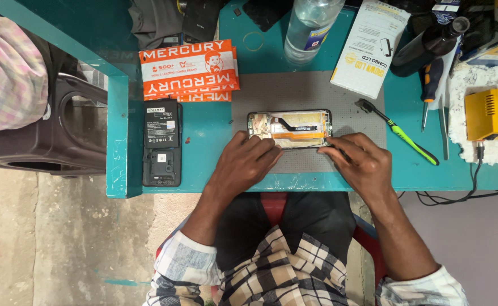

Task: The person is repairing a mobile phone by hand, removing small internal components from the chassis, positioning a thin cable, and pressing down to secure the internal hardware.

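Note:
An opened phone [289, 128] lies on a grey work mat [311, 90], its back off, showing a circuit board and an orange flex strip. My left hand [246, 162] rests at the phone's near left edge, fingertips pressing on it. At the near right corner, my right hand [360, 160] pinches the phone's edge; whether a small tool is in its fingers cannot be told.
On the teal table [203, 130] lie a black battery on a phone back cover [161, 143], orange packets [189, 69], a green-handled brush [399, 131], a white box [370, 45], a clear bottle [310, 25], screwdrivers [430, 85] and a yellow device [491, 113]. A dark chair [45, 136] stands at left.

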